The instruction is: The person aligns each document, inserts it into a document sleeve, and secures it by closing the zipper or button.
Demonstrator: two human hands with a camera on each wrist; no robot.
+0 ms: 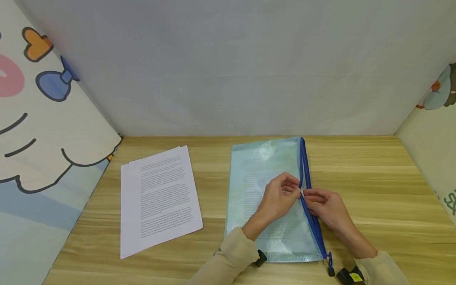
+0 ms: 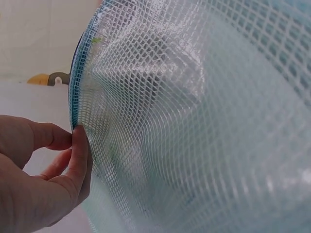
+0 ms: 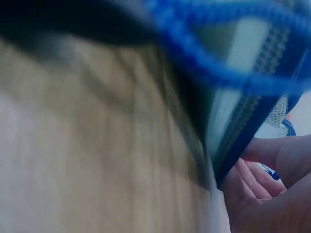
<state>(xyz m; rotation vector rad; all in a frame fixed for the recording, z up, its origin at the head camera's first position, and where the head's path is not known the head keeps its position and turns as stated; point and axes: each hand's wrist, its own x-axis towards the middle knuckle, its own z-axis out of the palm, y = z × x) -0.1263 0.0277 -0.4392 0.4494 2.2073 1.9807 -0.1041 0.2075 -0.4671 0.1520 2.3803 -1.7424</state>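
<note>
Here in the head view, my left hand [image 1: 279, 196], a little below and right of centre, pinches the near blue edge [image 1: 301, 170] of a pale-blue mesh pouch [image 1: 263, 148] between thumb and fingers. My right hand [image 1: 327, 208] sits just beside it, thumb and fingers pinching the other blue edge, and the two edges stand apart, a narrow gap between them! The pouch lies on the wood-grain surface [image 1: 374, 190], right of centre in the lower half, lines of print showing faintly through its wall. Down at its lower-right corner dangles a blue cord [image 1: 330, 259] with a dark end. In the left wrist view, my fingertips nip the rim at the left while mesh fills the right; in the right wrist view, a blurred blue loop crosses the upper right. Over on the left of the head view, a stack of printed sheets [image 1: 162, 202] lies slightly askew, well apart from my hands.
</note>
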